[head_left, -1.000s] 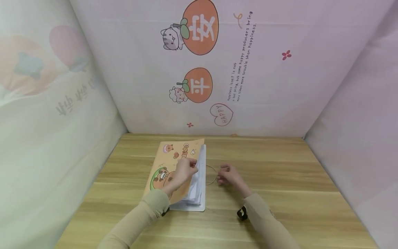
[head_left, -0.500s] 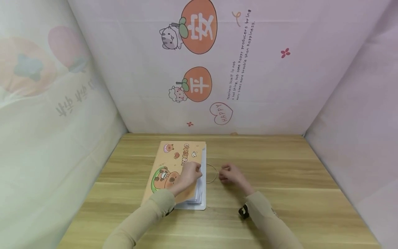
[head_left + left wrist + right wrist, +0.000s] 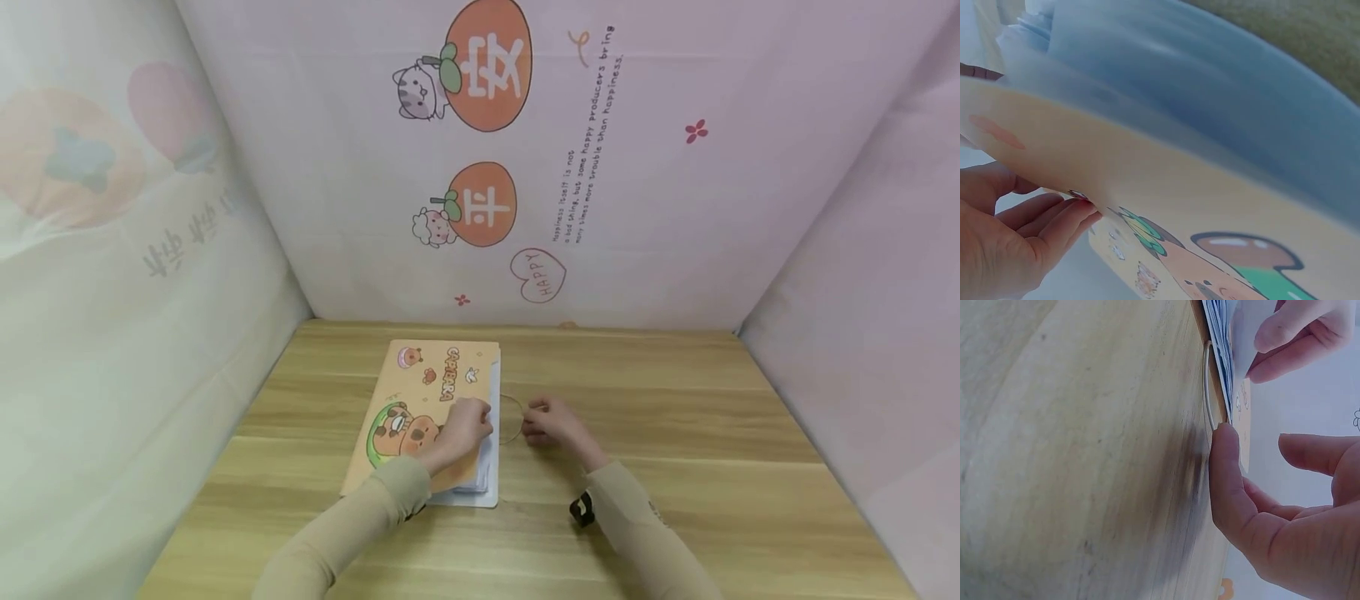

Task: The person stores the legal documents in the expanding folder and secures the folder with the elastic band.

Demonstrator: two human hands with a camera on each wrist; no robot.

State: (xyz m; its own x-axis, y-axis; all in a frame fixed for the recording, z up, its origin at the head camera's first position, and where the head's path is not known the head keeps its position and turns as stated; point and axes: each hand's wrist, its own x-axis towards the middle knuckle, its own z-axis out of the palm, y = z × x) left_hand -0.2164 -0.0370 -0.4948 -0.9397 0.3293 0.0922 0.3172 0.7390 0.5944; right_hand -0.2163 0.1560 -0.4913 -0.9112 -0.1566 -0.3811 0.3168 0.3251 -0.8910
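Note:
An orange booklet cover (image 3: 408, 392) with a cartoon capybara and the word CAPIBARA spans the booklet on the table. Beneath its slightly raised right edge show pale, see-through pages (image 3: 1197, 94). My left hand (image 3: 467, 427) pinches that edge. A thin cord loop (image 3: 1207, 394) sticks out from the booklet's right side. At the loop's outer end is my right hand (image 3: 557, 423), its bent index fingertip (image 3: 1225, 434) right at the cord and hiding its end. The right thumb (image 3: 1307, 450) stands apart from the index finger, with a gap between them.
The booklet lies left of the middle of a wooden table (image 3: 645, 383). Behind the table rises a white printed cloth wall (image 3: 637, 250), with cloth walls at both sides. A small black wrist device (image 3: 582, 510) sits below the right sleeve (image 3: 637, 525).
The cover's right edge has come down toward the pages, and my left hand has moved right and slightly down with it. My right hand drew back slightly, then returned to the loop's end.

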